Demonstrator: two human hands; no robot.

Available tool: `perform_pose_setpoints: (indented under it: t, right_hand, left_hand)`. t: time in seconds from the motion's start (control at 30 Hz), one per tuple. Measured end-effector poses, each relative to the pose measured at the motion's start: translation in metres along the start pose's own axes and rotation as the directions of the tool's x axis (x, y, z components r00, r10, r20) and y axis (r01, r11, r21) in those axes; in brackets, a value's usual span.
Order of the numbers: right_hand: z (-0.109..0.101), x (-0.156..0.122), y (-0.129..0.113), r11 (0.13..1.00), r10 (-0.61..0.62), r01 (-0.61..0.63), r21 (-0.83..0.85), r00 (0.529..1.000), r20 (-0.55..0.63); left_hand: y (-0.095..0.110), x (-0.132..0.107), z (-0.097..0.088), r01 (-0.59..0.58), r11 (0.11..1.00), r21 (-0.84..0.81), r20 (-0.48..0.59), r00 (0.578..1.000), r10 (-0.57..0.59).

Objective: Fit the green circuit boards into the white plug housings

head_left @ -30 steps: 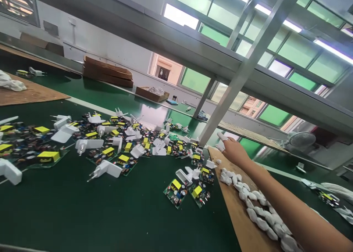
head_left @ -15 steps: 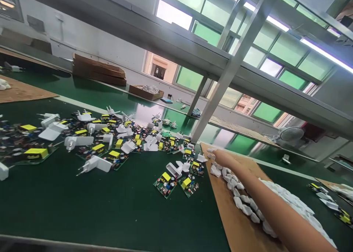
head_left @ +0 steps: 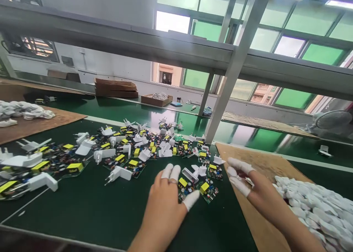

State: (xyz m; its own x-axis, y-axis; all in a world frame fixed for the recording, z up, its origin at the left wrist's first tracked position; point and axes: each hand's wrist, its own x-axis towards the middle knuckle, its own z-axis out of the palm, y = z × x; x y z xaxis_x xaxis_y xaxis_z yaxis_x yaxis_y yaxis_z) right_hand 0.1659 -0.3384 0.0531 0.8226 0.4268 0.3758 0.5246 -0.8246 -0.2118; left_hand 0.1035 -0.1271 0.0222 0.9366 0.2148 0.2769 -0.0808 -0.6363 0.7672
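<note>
My left hand [head_left: 167, 198] reaches over the green tabletop, its thumb spread from the fingers and white covers on the fingertips. It is open beside a small circuit board [head_left: 182, 183] with a yellow block, which it partly hides. Another circuit board [head_left: 205, 189] lies just right of the thumb, and a white plug housing [head_left: 191, 175] rests behind. My right hand [head_left: 255, 182], also with white fingertip covers, hovers at the cardboard's left edge, thumb and fingers apart. Something small and reddish shows between them, too unclear to name. Right of it, white lumpy pieces [head_left: 311, 208] are heaped on the cardboard sheet [head_left: 264, 226].
Many circuit boards with white plug housings [head_left: 118, 174] spread across the left and middle. More white pieces [head_left: 24, 110] sit on a brown board at far left. A slanting metal post [head_left: 224, 94] rises behind the boards. Cardboard boxes [head_left: 116, 88] and a fan [head_left: 333, 119] stand farther back.
My left hand has come into view beside the boards. My right arm has drawn back and the row of white pieces along the cardboard's left side no longer shows. The view has tilted and shifted.
</note>
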Motion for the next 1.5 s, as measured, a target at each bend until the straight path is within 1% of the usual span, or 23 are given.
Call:
perform_pose_setpoints:
  t: [0.03, 0.07, 0.13, 0.17, 0.2, 0.23, 0.27, 0.3, 0.33, 0.37, 0.4, 0.47, 0.53, 0.6, 0.7, 0.73, 0.9, 0.97, 1.03, 1.23, 1.37, 1.43, 1.5]
  right_hand:
    - [0.004, -0.014, -0.01, 0.988, -0.054, 0.069, 0.141, 0.992, -0.11]
    - [0.009, -0.026, -0.017, 0.968, -0.061, 0.098, 0.231, 0.985, -0.162]
    - [0.026, -0.045, -0.028, 0.899, -0.068, 0.145, 0.413, 0.978, -0.197]
    - [0.036, -0.051, -0.032, 0.856, -0.036, 0.133, 0.5, 0.979, -0.199]
    - [0.047, -0.055, -0.036, 0.797, 0.021, 0.106, 0.594, 0.979, -0.203]
    - [0.056, -0.057, -0.04, 0.725, 0.099, 0.072, 0.685, 0.973, -0.207]
    - [0.064, -0.057, -0.045, 0.646, 0.185, 0.039, 0.762, 0.961, -0.207]
    - [0.07, -0.057, -0.049, 0.58, 0.252, 0.019, 0.814, 0.946, -0.202]
    - [0.073, -0.054, -0.053, 0.549, 0.278, 0.018, 0.836, 0.939, -0.203]
    - [0.074, -0.052, -0.057, 0.566, 0.251, 0.03, 0.824, 0.946, -0.206]
    - [0.073, -0.048, -0.06, 0.623, 0.193, 0.056, 0.78, 0.956, -0.223]
    - [0.068, -0.041, -0.063, 0.762, 0.061, 0.118, 0.637, 0.966, -0.252]
    - [0.065, -0.036, -0.066, 0.83, 0.0, 0.14, 0.539, 0.968, -0.251]
    - [0.066, -0.034, -0.068, 0.826, 0.022, 0.11, 0.552, 0.974, -0.227]
    - [0.072, -0.035, -0.074, 0.773, 0.034, 0.072, 0.63, 0.987, -0.154]
    - [0.074, -0.036, -0.076, 0.756, 0.034, 0.066, 0.652, 0.99, -0.139]
    - [0.073, -0.033, -0.076, 0.543, 0.171, -0.159, 0.825, 0.982, 0.077]
    - [0.073, -0.03, -0.073, 0.492, 0.206, -0.231, 0.84, 0.968, 0.145]
    - [0.075, -0.028, -0.07, 0.474, 0.224, -0.263, 0.84, 0.959, 0.174]
    - [0.076, -0.024, -0.075, 0.446, 0.232, -0.28, 0.85, 0.953, 0.193]
    - [0.075, -0.03, -0.08, 0.451, 0.215, -0.246, 0.858, 0.963, 0.163]
    - [0.076, -0.037, -0.079, 0.497, 0.183, -0.191, 0.847, 0.977, 0.113]
    - [0.076, -0.043, -0.078, 0.548, 0.139, -0.14, 0.825, 0.987, 0.075]
  left_hand:
    - [0.001, 0.007, 0.004, -0.013, 0.996, 0.093, 0.067, 0.998, 0.007]
    - [0.001, 0.011, 0.007, -0.029, 0.98, 0.196, 0.137, 0.991, 0.002]
    - [0.001, 0.014, 0.01, -0.037, 0.948, 0.317, 0.217, 0.975, -0.035]
    - [0.0, 0.013, 0.008, 0.001, 0.963, 0.269, 0.216, 0.974, -0.062]
    - [-0.002, 0.01, 0.006, 0.087, 0.989, 0.119, 0.188, 0.976, -0.109]
    - [-0.003, 0.007, 0.003, 0.214, 0.971, -0.109, 0.17, 0.966, -0.194]
    - [-0.004, 0.003, 0.0, 0.351, 0.857, -0.376, 0.193, 0.935, -0.298]
    - [-0.005, 0.0, -0.003, 0.454, 0.641, -0.619, 0.259, 0.888, -0.38]
    - [-0.005, -0.003, -0.004, 0.507, 0.381, -0.773, 0.346, 0.841, -0.417]
    - [-0.005, -0.006, -0.004, 0.522, 0.141, -0.842, 0.431, 0.806, -0.406]
    - [-0.004, -0.008, -0.002, 0.52, -0.048, -0.853, 0.501, 0.79, -0.353]
    - [-0.003, -0.011, 0.004, 0.532, -0.282, -0.798, 0.591, 0.783, -0.195]
    - [-0.001, -0.012, 0.012, 0.576, -0.375, -0.726, 0.648, 0.756, -0.095]
    - [-0.001, -0.012, 0.018, 0.588, -0.313, -0.746, 0.648, 0.751, -0.131]
    - [-0.001, -0.015, 0.024, 0.562, -0.123, -0.818, 0.573, 0.776, -0.263]
    - [-0.002, -0.016, 0.025, 0.558, -0.087, -0.825, 0.558, 0.781, -0.282]
    - [-0.001, -0.021, 0.024, 0.507, 0.065, -0.859, 0.443, 0.802, -0.401]
    - [0.0, -0.023, 0.022, 0.495, 0.111, -0.862, 0.401, 0.798, -0.45]
    - [0.0, -0.024, 0.021, 0.488, 0.119, -0.865, 0.391, 0.802, -0.452]
    - [0.0, -0.025, 0.027, 0.397, 0.092, -0.913, 0.336, 0.862, -0.379]
    - [-0.003, -0.022, 0.033, 0.433, 0.02, -0.901, 0.39, 0.829, -0.4]
    - [-0.006, -0.021, 0.035, 0.434, 0.035, -0.9, 0.376, 0.816, -0.439]
    - [-0.008, -0.02, 0.038, 0.404, 0.07, -0.912, 0.338, 0.837, -0.431]
